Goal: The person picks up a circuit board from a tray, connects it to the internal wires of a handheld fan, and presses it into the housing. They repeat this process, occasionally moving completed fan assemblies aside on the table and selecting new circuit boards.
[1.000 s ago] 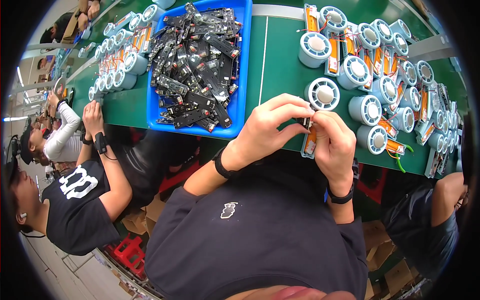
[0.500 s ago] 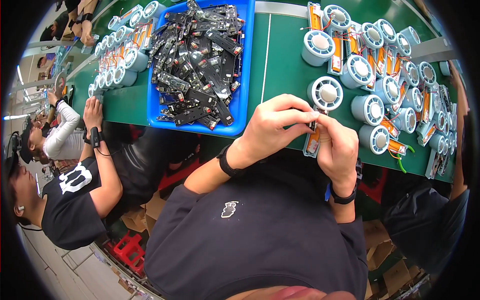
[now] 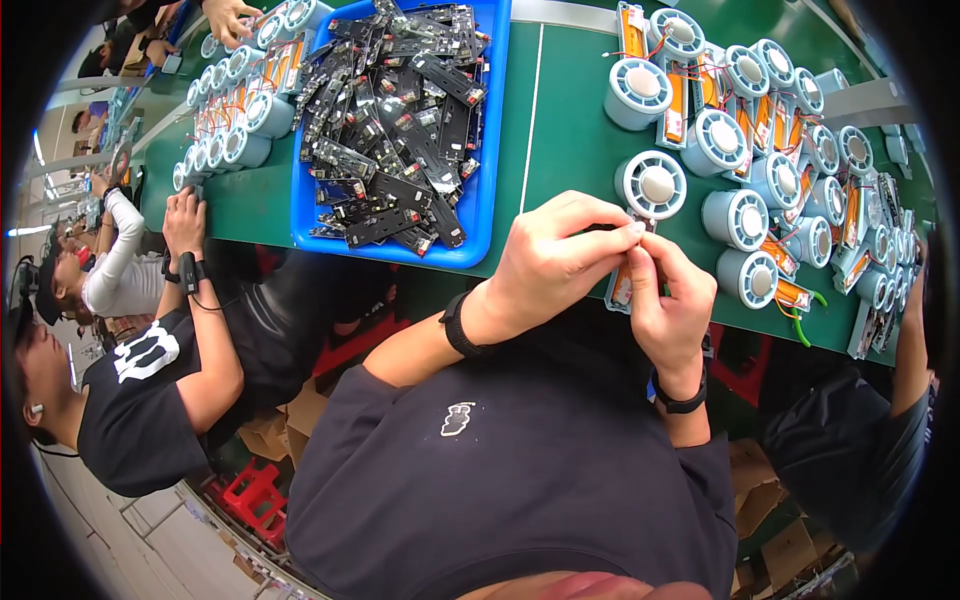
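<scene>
My left hand (image 3: 563, 262) and my right hand (image 3: 668, 297) meet fingertip to fingertip at the table's near edge. Both are closed in a pinch on something small that the fingers hide. Just beyond them stands a light blue round fan-like unit (image 3: 652, 186) with a slotted top and a pale centre disc. Its narrow body, with an orange battery-like pack (image 3: 622, 287), runs toward me under my hands and is mostly covered by them.
A blue tray (image 3: 486, 150) heaped with black circuit-board strips (image 3: 430, 150) lies left of my hands. Several similar blue units (image 3: 737, 219) with orange packs and red wires crowd the right. Another group (image 3: 246, 145) stands far left, near a co-worker's hand (image 3: 185, 222).
My fingers have shifted slightly while staying pinched together. At the far left, another person's hand has come in over the blue units. The tray looks almost unmoved.
</scene>
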The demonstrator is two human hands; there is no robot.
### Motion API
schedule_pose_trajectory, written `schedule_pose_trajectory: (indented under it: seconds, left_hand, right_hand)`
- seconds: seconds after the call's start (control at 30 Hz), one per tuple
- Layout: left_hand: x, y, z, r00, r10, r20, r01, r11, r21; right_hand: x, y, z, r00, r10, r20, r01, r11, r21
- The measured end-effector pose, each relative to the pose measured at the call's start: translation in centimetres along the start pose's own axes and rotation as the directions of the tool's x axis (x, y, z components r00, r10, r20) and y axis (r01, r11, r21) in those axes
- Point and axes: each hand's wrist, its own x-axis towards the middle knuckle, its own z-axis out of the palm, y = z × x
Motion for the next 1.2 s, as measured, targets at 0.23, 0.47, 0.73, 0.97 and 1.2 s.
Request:
schedule_pose_trajectory:
  seconds: [0.23,0.47,0.73,0.97,1.2]
  left_hand:
    - [-0.1,0.3,-1.1,0.999,-0.026,0.019,0.025,0.999,0.035]
    - [-0.2,-0.3,-0.8,0.999,-0.006,0.049,0.003,0.997,0.074]
    - [0.2,-0.4,-0.7,0.994,-0.015,0.104,0.003,0.993,0.119]
    - [0.3,-0.4,-0.4,0.987,-0.085,0.135,0.077,0.995,0.065]
    - [0.7,0.1,-0.6,0.985,-0.111,0.132,0.111,0.994,0.008]
  right_hand:
    - [0.5,-0.9,-0.9,0.988,0.073,-0.135,-0.110,0.950,-0.292]
    - [1.2,0.6,0.4,0.976,-0.129,-0.176,0.022,0.861,-0.508]
    - [0.7,2.3,-0.7,0.922,-0.377,-0.092,0.301,0.844,-0.445]
    - [0.0,2.6,-1.0,0.977,-0.178,-0.120,0.145,0.959,-0.243]
    - [0.4,1.2,-1.4,0.994,-0.072,-0.077,0.061,0.988,-0.138]
